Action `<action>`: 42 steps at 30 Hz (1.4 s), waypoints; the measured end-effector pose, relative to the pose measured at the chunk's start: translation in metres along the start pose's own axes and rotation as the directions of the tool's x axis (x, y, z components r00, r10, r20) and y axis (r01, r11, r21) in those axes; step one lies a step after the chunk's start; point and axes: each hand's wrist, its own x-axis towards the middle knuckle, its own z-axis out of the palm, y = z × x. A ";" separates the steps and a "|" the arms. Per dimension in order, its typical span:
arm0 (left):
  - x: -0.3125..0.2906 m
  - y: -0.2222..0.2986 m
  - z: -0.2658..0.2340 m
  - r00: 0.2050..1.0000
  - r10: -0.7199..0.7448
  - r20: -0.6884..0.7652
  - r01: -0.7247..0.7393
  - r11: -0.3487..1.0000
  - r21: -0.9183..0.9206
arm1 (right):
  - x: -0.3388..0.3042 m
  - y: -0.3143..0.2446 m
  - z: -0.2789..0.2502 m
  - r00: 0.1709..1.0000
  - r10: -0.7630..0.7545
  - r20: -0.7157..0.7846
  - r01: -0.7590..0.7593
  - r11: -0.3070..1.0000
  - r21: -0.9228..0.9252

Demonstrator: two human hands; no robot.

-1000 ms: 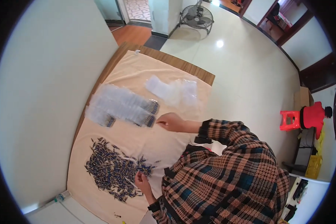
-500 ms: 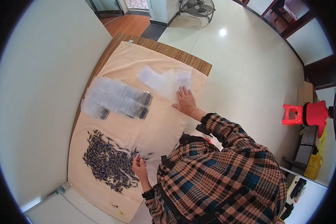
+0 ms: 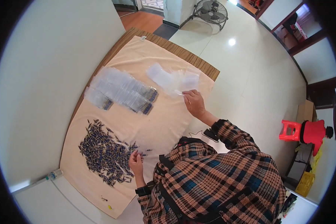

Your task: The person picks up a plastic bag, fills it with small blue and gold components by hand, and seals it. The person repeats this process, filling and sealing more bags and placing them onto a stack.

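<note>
My right hand (image 3: 195, 103) pinches the near edge of a clear plastic bag (image 3: 178, 92) between thumb and fingers. This bag lies at the near side of a loose spread of flat clear bags (image 3: 162, 77). My left hand (image 3: 136, 165) rests at the right edge of a heap of small dark-blue and gold pen-shaped pieces (image 3: 104, 153). Its fingers are curled together, and what they hold, if anything, is too small to make out. A few loose pieces (image 3: 148, 150) lie just right of the left fingertips.
Overlapping filled clear bags (image 3: 117, 87) lie at the far left, dark pieces showing at their ends. A peach cloth (image 3: 164, 123) covers most of the wood-grain table (image 3: 175, 46). A white wall (image 3: 56, 82) borders the left side. On the floor stand a fan (image 3: 211, 13) and red stool (image 3: 289, 130).
My right hand has gone from lying spread on the bags to pinching one bag's edge. The left hand stays by the heap. The whole view has shifted slightly.
</note>
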 end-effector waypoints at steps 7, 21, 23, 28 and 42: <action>0.027 0.023 0.029 0.950 -0.129 0.285 0.176 0.973 -0.146 | -0.006 -0.073 0.032 0.695 -0.008 0.719 -0.664 0.376 0.646; 0.000 0.038 0.004 0.970 -0.162 0.179 0.236 0.793 -0.561 | -0.017 -0.139 0.093 0.281 -0.303 0.911 -0.911 0.215 0.352; -0.004 0.033 0.001 0.975 -0.158 0.158 0.221 0.780 -0.586 | -0.016 -0.147 0.092 0.232 -0.260 0.937 -0.943 0.177 0.282; -0.007 0.021 0.001 0.982 -0.180 0.055 0.182 0.835 -0.519 | -0.024 -0.164 0.099 0.253 -0.248 0.935 -0.878 0.346 0.330; 0.005 0.019 0.017 0.988 -0.136 -0.074 0.093 0.903 -0.419 | -0.046 -0.145 0.122 0.387 0.079 0.919 -0.819 0.487 0.303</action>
